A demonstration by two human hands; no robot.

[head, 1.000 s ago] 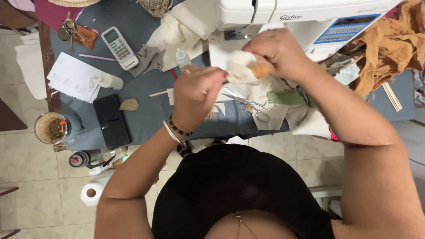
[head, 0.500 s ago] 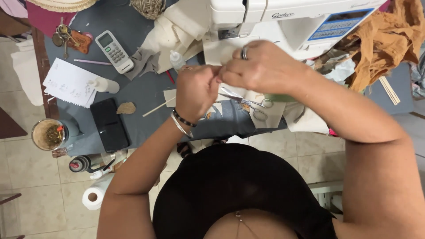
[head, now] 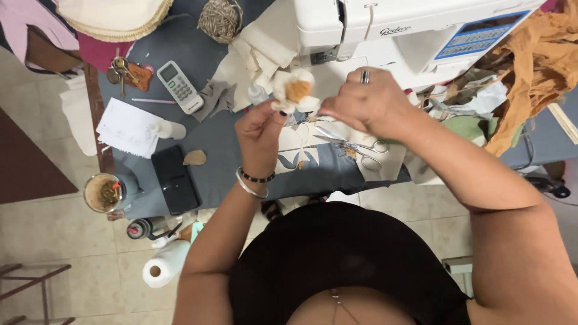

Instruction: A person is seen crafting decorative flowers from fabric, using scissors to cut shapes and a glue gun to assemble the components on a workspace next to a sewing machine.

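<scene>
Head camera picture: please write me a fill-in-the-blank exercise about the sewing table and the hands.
1. The left hand holds up a small cream cloth piece with an ____ middle.
2. The scissors lie on the table, below the ____ hand.
3. The dark phone lies next to a glass near the table's ____ edge.
4. The white sewing machine stands at the ____ of the picture.

Missing words: orange; right; left; top

A home sewing corner: a white sewing machine, scissors, fabric scraps and twine crowd the table.
</scene>
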